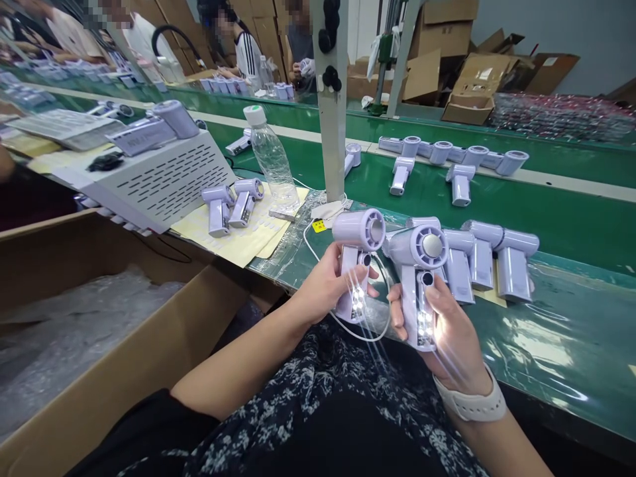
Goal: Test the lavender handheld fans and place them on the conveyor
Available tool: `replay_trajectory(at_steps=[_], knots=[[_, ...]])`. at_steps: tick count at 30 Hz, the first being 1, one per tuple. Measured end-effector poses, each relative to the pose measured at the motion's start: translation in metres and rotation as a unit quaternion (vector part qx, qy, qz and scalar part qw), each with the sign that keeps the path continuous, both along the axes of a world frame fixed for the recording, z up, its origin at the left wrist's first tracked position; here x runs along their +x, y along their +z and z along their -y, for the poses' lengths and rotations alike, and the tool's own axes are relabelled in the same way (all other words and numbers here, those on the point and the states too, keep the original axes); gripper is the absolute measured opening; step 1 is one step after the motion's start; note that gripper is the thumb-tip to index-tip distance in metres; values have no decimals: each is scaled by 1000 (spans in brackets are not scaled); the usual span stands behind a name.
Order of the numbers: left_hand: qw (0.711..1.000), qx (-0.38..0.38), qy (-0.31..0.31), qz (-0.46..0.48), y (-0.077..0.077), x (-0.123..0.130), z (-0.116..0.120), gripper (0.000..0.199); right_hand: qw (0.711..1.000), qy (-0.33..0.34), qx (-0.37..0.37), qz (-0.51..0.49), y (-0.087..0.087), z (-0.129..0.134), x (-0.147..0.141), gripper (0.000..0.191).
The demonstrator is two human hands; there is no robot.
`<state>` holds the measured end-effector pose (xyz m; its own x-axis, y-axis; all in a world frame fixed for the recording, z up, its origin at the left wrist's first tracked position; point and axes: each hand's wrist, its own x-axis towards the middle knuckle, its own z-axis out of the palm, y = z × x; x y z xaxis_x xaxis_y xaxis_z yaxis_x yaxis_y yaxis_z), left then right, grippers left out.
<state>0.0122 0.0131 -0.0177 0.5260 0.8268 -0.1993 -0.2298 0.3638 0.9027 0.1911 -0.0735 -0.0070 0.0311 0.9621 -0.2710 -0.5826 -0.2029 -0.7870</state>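
My left hand (325,285) is wrapped round the handle of a lavender handheld fan (358,228), its thumb across the front. Beside it, my right hand (454,324) grips a second lavender fan (417,246), thumb near the dark round button. Both fans are upright with round heads on top, and bright lights shine on their handles. A white cable (370,339) loops below and behind the left fan. Just behind the right fan, several more lavender fans (514,265) stand on the table edge.
A clear bottle (272,159) and two fans (218,209) stand left of a metal post (332,99). A vented metal box (173,175) is further left, above an open carton (124,358). More fans (462,182) lie on the green belt (561,218). People work across it.
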Motion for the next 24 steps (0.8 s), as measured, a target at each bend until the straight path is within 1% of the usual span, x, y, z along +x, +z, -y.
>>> replay_trajectory(at_steps=[2,4,6,9,11,13,15,17,19,20,22,24], knots=[[999,-28,-3,15,-2,2,0,60,1000,8,-9,-29,-4,-2,1,34],[998,-52,-18,32,-3,3,0,51,998,-9,-37,-48,-7,-3,1,43],[997,-49,-40,42,-1,2,2,47,995,-41,-67,-54,-8,-3,0,42],[997,-12,-64,46,13,-4,10,47,994,-66,-77,-52,0,1,-3,37],[996,15,-70,48,26,-10,17,43,994,-84,-54,-33,9,6,-4,34],[995,35,-69,56,38,-14,22,37,996,-87,-28,-4,17,10,-3,30],[995,38,-61,65,44,-15,23,38,996,-83,-15,16,22,12,-1,26],[996,10,-62,69,43,-13,19,48,997,-77,-17,11,24,11,0,27],[994,-43,-76,65,37,-9,15,59,997,-71,-29,-13,24,7,0,28],[992,-73,-82,62,34,-7,12,61,997,-61,-37,-29,24,6,-1,29],[988,-120,-78,61,28,-5,9,59,996,-37,-51,-56,23,3,-3,28],[984,-140,-70,82,24,-4,8,51,996,-19,-54,-72,22,1,-6,27]])
